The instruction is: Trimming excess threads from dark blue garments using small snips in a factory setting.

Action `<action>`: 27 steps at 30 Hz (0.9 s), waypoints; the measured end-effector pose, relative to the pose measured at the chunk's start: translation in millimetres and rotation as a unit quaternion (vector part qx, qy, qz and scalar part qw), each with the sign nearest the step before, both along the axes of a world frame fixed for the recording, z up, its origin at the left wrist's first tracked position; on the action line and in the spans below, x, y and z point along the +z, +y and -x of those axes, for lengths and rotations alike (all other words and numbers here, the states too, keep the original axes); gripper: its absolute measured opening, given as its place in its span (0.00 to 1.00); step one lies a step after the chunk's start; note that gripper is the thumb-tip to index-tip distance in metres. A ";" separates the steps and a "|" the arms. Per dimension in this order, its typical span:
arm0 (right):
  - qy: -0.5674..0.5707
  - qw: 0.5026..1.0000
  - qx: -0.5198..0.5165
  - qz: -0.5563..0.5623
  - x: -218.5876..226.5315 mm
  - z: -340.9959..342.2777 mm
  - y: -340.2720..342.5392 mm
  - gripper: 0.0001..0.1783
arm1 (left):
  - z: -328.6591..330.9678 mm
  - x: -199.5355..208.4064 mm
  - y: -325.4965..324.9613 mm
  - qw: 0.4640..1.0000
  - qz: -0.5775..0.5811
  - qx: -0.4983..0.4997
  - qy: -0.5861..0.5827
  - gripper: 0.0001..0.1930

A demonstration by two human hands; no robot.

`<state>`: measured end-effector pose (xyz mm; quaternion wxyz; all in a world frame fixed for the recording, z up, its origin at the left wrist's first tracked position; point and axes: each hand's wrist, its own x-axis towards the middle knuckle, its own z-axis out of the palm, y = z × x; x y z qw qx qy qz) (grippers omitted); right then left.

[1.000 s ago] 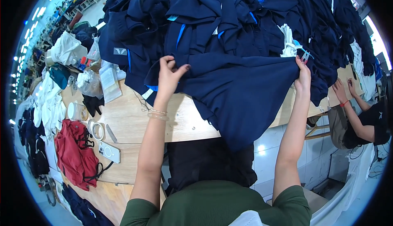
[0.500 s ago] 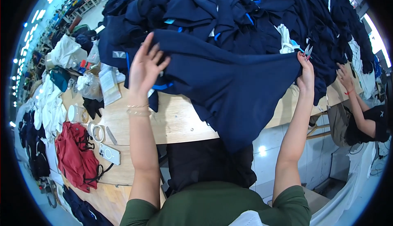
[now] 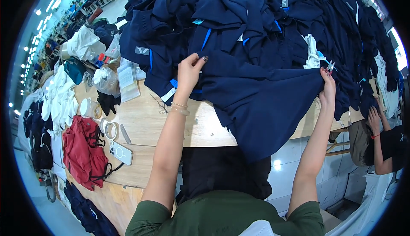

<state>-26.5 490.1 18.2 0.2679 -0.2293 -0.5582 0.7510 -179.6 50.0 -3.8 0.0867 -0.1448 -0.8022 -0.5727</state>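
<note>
A dark navy garment (image 3: 265, 108) is stretched out in front of me, its lower part hanging over the table's near edge. At its left end my left hand (image 3: 190, 71) is closed, thumb and fingers pinched on the cloth. My right hand (image 3: 328, 85) grips the right corner of the garment. Small pointed snips (image 3: 331, 66) stick out above the fingers of that same hand. Just behind it lies a bundle of white strips (image 3: 312, 52) on the pile.
A big heap of navy garments (image 3: 230, 18) covers the back of the wooden table (image 3: 141, 125). To the left are a phone (image 3: 121, 152), tape rolls (image 3: 111, 130), a red garment (image 3: 83, 150) and a plastic bag (image 3: 106, 81). Another person's hands (image 3: 374, 117) work at far right.
My left hand was open with fingers spread; it has moved right and closed on the cloth. The view has shifted slightly. My right hand keeps its grip. The other person's hands have lowered.
</note>
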 end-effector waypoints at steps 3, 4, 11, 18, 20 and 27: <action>0.049 0.999 0.014 -0.002 19.7 -8.4 -2.7 0.10 | -15.7 52.9 -8.0 0.990 -0.105 -0.020 -0.095 0.21; 0.062 0.998 0.023 -0.003 29.5 -11.0 -4.3 0.07 | -15.4 68.4 -14.8 0.993 -0.079 -0.006 -0.084 0.21; 0.036 0.999 0.008 -0.018 41.3 -0.8 -8.0 0.09 | 6.6 90.3 -22.9 0.922 -0.316 -0.053 -0.217 0.11; 0.021 1.000 0.013 0.005 21.5 8.6 3.4 0.12 | 22.8 60.8 -20.0 0.876 -0.368 -0.145 -0.278 0.11; 0.033 0.999 0.010 0.011 18.9 10.5 4.2 0.10 | 23.7 59.3 -18.2 0.867 -0.375 -0.162 -0.285 0.13; 0.032 0.999 0.024 0.000 28.2 6.3 -5.6 0.11 | 16.8 65.9 -19.0 0.861 -0.400 -0.135 -0.284 0.13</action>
